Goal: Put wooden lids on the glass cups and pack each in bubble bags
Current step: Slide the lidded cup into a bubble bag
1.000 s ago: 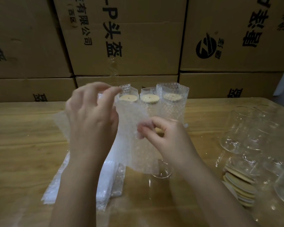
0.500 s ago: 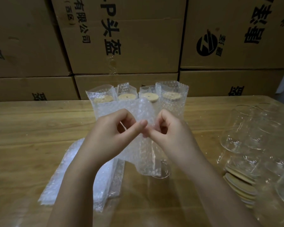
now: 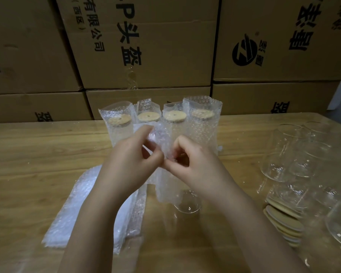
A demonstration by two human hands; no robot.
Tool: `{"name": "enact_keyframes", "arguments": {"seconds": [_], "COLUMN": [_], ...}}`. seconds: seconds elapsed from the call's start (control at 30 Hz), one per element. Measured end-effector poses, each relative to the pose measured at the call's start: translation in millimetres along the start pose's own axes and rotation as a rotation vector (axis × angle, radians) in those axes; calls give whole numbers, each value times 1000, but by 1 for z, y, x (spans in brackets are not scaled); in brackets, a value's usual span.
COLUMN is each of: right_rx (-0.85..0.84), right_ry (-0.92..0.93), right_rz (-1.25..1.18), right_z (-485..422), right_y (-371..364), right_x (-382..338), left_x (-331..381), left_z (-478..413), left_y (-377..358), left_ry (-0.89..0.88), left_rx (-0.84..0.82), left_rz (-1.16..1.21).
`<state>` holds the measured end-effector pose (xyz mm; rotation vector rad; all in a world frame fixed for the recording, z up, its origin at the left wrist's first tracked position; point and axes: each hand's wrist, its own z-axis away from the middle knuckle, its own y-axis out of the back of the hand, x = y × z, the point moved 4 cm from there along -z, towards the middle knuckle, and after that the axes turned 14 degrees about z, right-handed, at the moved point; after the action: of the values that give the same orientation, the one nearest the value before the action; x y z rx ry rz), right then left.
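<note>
Bubble bag (image 3: 161, 154) at 12 o'clock | left hand (image 3: 126, 166) pinching its edge | right hand (image 3: 197, 166) pinching it, fingers curled

Dim, warm light overall; cardboard boxes (image 3: 142, 42) far back murky. Soft glare on surface (image 3: 28, 154). Wide-angle bending at edges. Slight blur throughout.

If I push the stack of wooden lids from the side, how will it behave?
The stack of wooden lids already leans unevenly, so it would probably slide apart. The lids look thin and light, and likely stiff. A glass cup stands close, so it may get bumped.
</note>
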<state>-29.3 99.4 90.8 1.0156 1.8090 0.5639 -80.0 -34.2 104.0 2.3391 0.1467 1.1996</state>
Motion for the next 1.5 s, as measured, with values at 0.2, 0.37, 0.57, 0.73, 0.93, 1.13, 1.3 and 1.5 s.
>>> {"name": "enact_keyframes", "arguments": {"seconds": [0.2, 0.37, 0.57, 0.73, 0.93, 1.13, 1.3, 1.5], "right_rx": [-40, -21, 17, 105, 281, 310, 354, 477], "right_ry": [-12, -11, -88, -113, -255, -180, -64, -37], "right_rz": [-139, -128, -193, -221, -82, -101, -57, 107], "right_z": [1, 0, -2, -2, -1, 1, 5, 6], "right_y": [-2, 0, 0, 8, 15, 13, 12, 17], "right_x": [-1, 3, 8, 10, 25, 12, -3, -5], "left_x": [-1, 0, 0, -6, 7, 18, 16, 25], "left_z": [-2, 0, -1, 0, 3, 5, 5, 7], "left_y": [0, -1, 4, 13, 22, -5, -12, -8], "left_ry": [84, 77, 78, 92, 76, 39, 65, 13], "left_rx": [18, -83, -92, 43, 293, 220, 274, 201], "left_rz": [209, 177, 211, -11, -539, -418, -521, -346]}}
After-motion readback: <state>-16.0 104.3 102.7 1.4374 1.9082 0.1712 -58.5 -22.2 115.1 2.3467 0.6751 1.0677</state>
